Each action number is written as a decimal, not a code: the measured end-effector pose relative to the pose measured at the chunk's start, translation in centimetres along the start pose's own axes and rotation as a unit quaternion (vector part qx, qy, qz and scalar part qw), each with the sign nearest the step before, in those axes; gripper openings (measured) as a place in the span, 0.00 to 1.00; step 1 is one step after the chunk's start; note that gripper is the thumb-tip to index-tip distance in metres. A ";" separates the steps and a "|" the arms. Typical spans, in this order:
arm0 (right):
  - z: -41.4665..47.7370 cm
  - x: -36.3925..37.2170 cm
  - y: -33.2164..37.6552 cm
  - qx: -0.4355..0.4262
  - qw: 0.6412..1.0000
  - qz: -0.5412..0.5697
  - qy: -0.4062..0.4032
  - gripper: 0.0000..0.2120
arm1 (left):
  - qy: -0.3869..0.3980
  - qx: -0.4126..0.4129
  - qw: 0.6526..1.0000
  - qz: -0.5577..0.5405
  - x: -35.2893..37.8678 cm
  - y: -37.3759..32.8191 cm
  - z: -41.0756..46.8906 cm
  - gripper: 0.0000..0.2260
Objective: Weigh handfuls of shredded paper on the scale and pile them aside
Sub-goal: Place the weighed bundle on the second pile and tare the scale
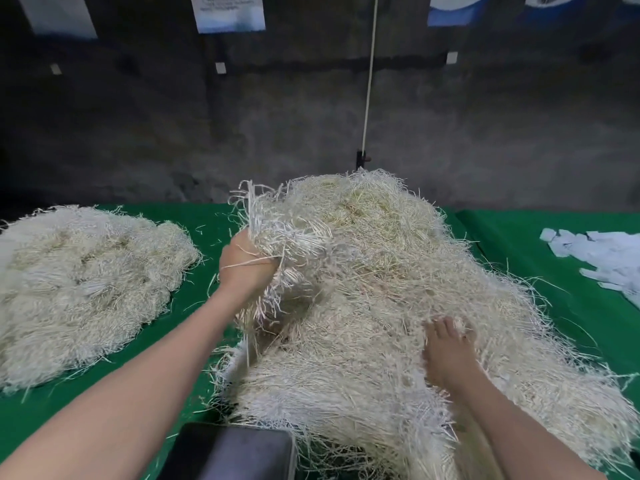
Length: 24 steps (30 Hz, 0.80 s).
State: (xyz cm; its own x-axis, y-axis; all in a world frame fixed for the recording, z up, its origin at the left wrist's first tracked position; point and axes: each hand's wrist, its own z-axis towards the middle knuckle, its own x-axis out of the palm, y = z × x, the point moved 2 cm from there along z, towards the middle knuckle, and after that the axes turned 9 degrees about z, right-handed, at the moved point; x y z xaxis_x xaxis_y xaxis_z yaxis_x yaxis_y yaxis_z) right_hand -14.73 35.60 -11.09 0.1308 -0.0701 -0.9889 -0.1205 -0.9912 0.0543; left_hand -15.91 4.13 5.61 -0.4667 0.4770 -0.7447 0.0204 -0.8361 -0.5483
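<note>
- Left hand (247, 261), nine o'clock, fist gripping a tuft of the white shredded-paper heap (381, 271)
- Right hand (446, 355), five o'clock, flat, fingertips buried
- White wall notice (230, 12), twelve o'clock: unreadable

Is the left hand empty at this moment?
No, the left hand grips a bunch of shredded paper, fingers curled into it, raised at the left side of the big pile.
</note>
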 end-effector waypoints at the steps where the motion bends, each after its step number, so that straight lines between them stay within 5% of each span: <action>1: -0.3 -1.1 0.9 -0.004 0.999 0.042 0.015 0.31 | -0.003 0.010 1.000 -0.006 -1.0 0.1 -0.2 0.15; 4: -1.7 -6.6 4.0 -0.047 0.982 0.182 0.028 0.33 | -0.005 0.068 0.998 0.004 -3.9 0.0 -1.0 0.18; 6: -3.5 -12.1 6.5 -0.107 0.960 0.251 -0.060 0.28 | -0.008 0.111 0.994 0.017 -5.7 -0.7 -1.8 0.21; 7: -4.7 -14.8 7.9 -0.145 0.931 0.308 -0.132 0.24 | -0.014 0.127 0.992 0.018 -6.6 -1.2 -2.3 0.22; 9: -8.0 -19.0 11.3 -0.229 0.795 0.525 -0.197 0.19 | -0.002 0.163 0.987 0.014 -7.9 -2.0 -3.5 0.22; 11: -10.7 -20.3 15.0 -0.274 0.654 0.700 -0.079 0.22 | 0.038 0.233 0.972 0.009 -8.9 -2.5 -4.9 0.19; 13: -13.5 -18.8 17.7 -0.242 0.625 0.742 0.036 0.23 | 0.067 0.301 0.951 -0.009 -9.7 -2.4 -6.2 0.16; 15: -14.7 -14.9 19.1 -0.116 0.594 0.788 0.109 0.21 | 0.075 0.322 0.944 0.004 -9.7 -1.3 -6.8 0.18; 17: -16.1 -11.3 21.2 0.011 0.499 0.845 0.193 0.32 | 0.106 0.256 0.959 0.062 -8.8 0.9 -7.0 0.12; 18: -16.5 -9.9 22.5 0.009 0.414 0.875 0.253 0.36 | 0.134 0.201 0.964 0.111 -8.0 2.5 -7.3 0.11; 20: -17.4 -7.6 24.7 -0.020 0.325 0.896 0.302 0.35 | 0.203 0.153 0.944 0.209 -6.3 5.1 -9.1 0.15; 24: -18.3 -2.2 27.1 0.062 0.369 0.894 0.247 0.34 | 0.346 0.133 0.913 0.171 -3.7 7.9 -13.8 0.28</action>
State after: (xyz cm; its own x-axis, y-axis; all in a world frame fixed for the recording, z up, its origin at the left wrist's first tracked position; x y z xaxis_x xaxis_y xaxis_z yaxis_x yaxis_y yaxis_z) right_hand -0.32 6.82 -4.91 -0.1073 -0.6417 0.7594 -0.4879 0.6995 0.5221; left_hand -1.85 -0.46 -1.19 0.1991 0.1548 -0.9677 -0.1982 -0.9607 -0.1945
